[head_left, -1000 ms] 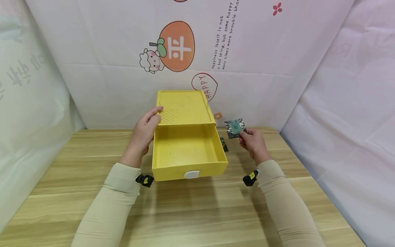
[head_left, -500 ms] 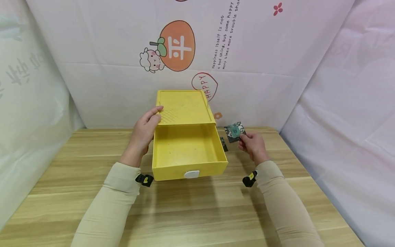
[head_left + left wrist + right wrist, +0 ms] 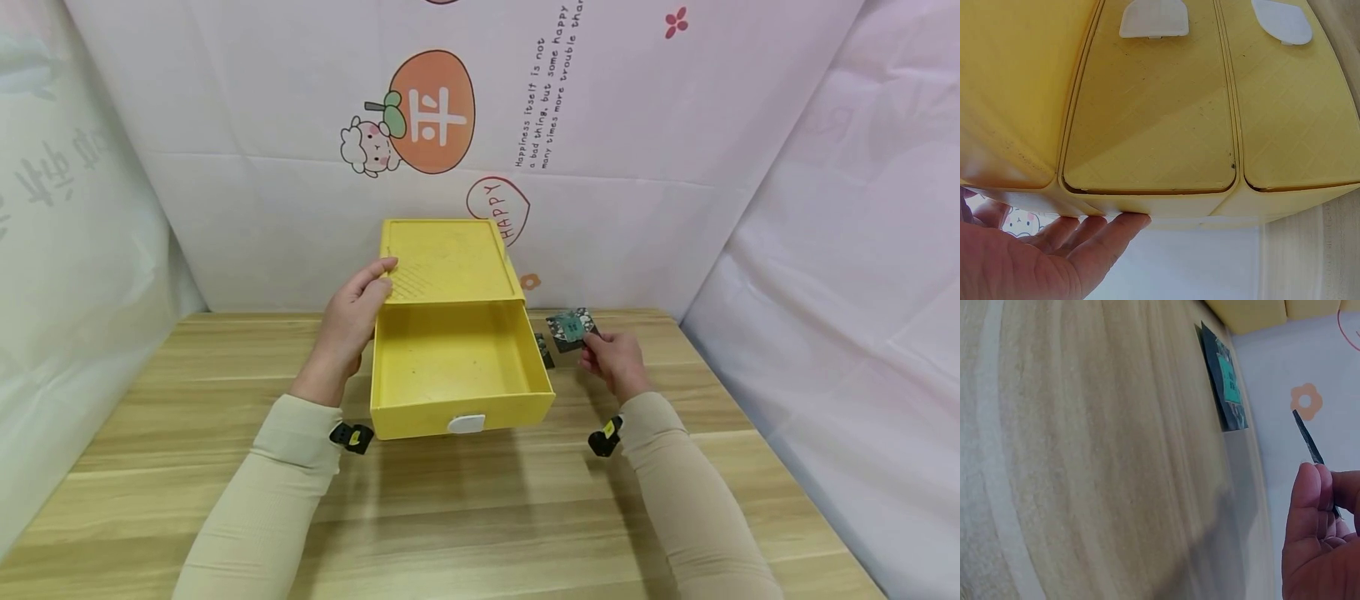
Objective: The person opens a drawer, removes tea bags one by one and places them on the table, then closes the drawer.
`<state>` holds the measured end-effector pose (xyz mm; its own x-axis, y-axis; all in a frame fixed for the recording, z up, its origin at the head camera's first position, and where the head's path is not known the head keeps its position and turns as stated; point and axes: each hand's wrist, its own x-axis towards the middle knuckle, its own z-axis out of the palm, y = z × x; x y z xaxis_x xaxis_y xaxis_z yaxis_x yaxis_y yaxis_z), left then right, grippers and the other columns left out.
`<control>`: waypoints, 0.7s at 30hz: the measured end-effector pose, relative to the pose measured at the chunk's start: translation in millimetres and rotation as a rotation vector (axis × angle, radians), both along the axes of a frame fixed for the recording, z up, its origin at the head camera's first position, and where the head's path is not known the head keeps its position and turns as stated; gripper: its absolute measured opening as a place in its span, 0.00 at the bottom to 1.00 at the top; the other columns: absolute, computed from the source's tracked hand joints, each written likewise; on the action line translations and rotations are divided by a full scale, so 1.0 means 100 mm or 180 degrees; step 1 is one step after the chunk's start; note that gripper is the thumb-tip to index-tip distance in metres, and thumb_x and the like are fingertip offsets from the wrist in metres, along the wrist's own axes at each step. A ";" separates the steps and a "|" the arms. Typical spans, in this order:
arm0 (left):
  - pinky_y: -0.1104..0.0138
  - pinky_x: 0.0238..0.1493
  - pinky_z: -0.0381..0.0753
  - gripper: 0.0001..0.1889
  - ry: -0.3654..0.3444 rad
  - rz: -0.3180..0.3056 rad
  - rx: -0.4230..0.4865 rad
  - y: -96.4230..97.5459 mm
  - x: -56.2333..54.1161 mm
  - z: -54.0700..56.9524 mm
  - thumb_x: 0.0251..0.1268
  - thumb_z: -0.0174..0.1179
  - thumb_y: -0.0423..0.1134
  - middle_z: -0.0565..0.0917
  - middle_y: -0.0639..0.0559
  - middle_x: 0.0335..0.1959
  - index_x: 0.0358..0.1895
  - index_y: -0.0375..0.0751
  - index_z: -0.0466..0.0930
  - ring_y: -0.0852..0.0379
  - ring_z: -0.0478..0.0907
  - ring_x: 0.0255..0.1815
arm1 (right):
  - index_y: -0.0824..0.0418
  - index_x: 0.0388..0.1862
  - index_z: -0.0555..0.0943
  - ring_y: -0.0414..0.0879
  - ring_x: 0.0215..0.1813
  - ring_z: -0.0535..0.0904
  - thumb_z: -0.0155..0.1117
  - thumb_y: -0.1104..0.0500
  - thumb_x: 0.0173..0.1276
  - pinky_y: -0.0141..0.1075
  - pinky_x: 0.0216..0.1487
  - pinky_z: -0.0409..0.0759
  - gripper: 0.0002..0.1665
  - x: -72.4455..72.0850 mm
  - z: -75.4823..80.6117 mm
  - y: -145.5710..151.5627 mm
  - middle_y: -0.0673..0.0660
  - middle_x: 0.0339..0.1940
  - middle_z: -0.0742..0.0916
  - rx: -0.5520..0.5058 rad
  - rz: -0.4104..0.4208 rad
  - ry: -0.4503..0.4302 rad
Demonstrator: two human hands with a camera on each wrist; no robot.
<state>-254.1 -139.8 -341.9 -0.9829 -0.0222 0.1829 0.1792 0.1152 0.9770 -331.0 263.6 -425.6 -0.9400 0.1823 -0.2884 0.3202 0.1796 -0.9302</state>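
Observation:
A yellow drawer cabinet (image 3: pixel 450 258) stands on the table with its top drawer (image 3: pixel 461 358) pulled out, the drawer's yellow floor showing. My left hand (image 3: pixel 352 312) rests on the cabinet's left side, thumb near the top front edge; straight fingers (image 3: pixel 1107 244) press along the side wall in the left wrist view. To the right of the cabinet, my right hand (image 3: pixel 617 358) pinches a flat dark packet (image 3: pixel 572 328) with a teal label between thumb and fingers. In the right wrist view that packet appears edge-on. A second similar packet (image 3: pixel 1224 381) lies on the table, partly hidden by the drawer in the head view.
Two lower drawers, with white pulls (image 3: pixel 1155 19), are closed in the left wrist view. The wooden table (image 3: pixel 465 525) meets a printed white cloth (image 3: pixel 637 217) behind the cabinet, and more white cloth hangs at both sides.
My right hand has lowered the pinched packet slightly towards the table, and the packet has tilted a little. My left hand and the cabinet stay where they were.

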 end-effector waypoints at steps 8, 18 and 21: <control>0.49 0.75 0.66 0.26 0.0050 0.0019 -0.0026 0.00 0.00 0.00 0.80 0.47 0.50 0.64 0.58 0.82 0.78 0.55 0.70 0.54 0.60 0.80 | 0.72 0.68 0.73 0.38 0.33 0.83 0.57 0.56 0.83 0.32 0.44 0.87 0.24 0.00 -0.04 0.00 0.57 0.41 0.86 -0.0031 -0.0032 -0.0114; 0.50 0.77 0.64 0.26 0.0069 0.0038 -0.0040 0.00 0.00 0.00 0.80 0.48 0.50 0.64 0.56 0.81 0.78 0.54 0.71 0.54 0.59 0.81 | 0.75 0.69 0.73 0.36 0.24 0.83 0.57 0.57 0.82 0.33 0.36 0.87 0.26 -0.03 -0.17 0.04 0.52 0.27 0.86 -0.0012 -0.0020 -0.0153; 0.50 0.77 0.65 0.26 0.0058 0.0035 -0.0031 0.00 0.01 0.01 0.80 0.48 0.50 0.64 0.56 0.81 0.78 0.54 0.71 0.54 0.59 0.81 | 0.74 0.69 0.72 0.36 0.24 0.83 0.57 0.57 0.82 0.32 0.36 0.87 0.26 -0.02 -0.18 0.03 0.51 0.26 0.86 -0.0015 -0.0052 -0.0189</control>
